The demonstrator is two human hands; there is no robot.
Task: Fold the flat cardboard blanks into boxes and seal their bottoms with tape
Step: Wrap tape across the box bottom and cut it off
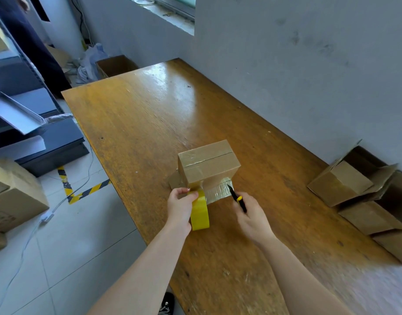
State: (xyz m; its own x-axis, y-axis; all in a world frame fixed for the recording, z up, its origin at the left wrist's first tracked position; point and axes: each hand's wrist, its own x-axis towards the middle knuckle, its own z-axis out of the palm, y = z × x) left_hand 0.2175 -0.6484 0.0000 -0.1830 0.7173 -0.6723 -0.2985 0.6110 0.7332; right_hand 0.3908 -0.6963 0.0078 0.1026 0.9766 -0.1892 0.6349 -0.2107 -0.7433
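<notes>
A small cardboard box (pixel 208 165) stands upside down on the wooden table (pixel 150 114), its bottom flaps closed and covered by clear tape along the seam. A strip of tape (pixel 218 192) stretches from the box's near side to a yellow tape roll (pixel 200 213). My left hand (pixel 181 206) grips that roll just in front of the box. My right hand (pixel 250 215) holds a black and yellow utility knife (pixel 237 198), its tip touching the right edge of the stretched strip.
Several folded boxes (pixel 363 196) lie piled at the table's right edge against the grey wall. An open box (pixel 114 65) stands on the floor beyond the far end. More cartons (pixel 13 201) and dark shelving (pixel 36 133) fill the floor to the left.
</notes>
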